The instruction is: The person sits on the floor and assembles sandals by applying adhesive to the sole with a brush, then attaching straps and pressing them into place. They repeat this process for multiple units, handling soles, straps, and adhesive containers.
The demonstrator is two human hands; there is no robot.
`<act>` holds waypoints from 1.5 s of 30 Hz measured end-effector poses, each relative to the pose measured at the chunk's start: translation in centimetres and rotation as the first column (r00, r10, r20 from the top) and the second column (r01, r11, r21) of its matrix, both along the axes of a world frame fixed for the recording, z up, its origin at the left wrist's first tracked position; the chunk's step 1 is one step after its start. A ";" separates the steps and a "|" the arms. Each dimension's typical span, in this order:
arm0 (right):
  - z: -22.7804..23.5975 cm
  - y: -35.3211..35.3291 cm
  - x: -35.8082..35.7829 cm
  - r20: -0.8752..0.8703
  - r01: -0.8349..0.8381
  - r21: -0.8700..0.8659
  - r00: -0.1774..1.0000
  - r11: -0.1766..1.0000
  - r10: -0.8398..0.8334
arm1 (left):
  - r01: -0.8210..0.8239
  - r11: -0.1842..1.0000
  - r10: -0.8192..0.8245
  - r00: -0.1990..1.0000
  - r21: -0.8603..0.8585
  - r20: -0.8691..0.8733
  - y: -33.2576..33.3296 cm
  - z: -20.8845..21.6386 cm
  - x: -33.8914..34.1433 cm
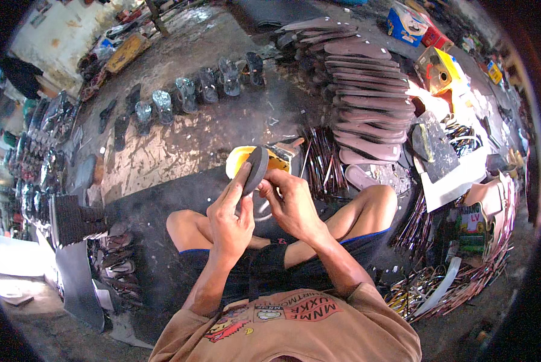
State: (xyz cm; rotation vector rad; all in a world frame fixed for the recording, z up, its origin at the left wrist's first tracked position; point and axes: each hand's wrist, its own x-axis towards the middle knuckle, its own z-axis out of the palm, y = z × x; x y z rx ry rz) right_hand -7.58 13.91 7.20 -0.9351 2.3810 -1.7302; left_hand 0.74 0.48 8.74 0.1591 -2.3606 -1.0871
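Observation:
A dark grey shoe sole [256, 171] is held up on edge in front of me. My left hand [231, 218] grips it from the left, fingers along its face and thumb behind. My right hand [289, 202] is closed, its fingertips pinched at the sole's lower right edge; whether a small piece is also between them is hidden. Just behind the sole stands a yellow-lined tub [239, 158], partly covered by it. A brush [289, 146] with a dark, stained end lies across the tub's right side.
Tall stacks of brownish soles [367, 96] stand ahead on the right, beside a bundle of thin dark strips [323, 160]. Finished-looking sandals [207, 84] line the floor ahead. A yellow box [437, 70] sits far right; more strips [442, 295] heap at near right. Black sheets [77, 220] are piled left.

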 end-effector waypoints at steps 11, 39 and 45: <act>-0.4 1.1 -0.3 -0.035 0.001 0.106 0.999 0.994 0.003 | -0.007 0.998 0.006 1.000 -0.066 -0.009 1.6 -0.1 -0.9; -1.4 -2.2 1.9 -0.153 0.079 0.117 0.986 0.990 -0.060 | -0.017 0.987 0.031 0.996 -0.161 0.087 -1.2 0.6 0.9; -2.2 -2.4 1.2 -0.092 0.049 -0.006 0.995 0.999 -0.049 | -0.030 0.998 0.018 0.978 0.053 0.206 -2.0 0.8 1.5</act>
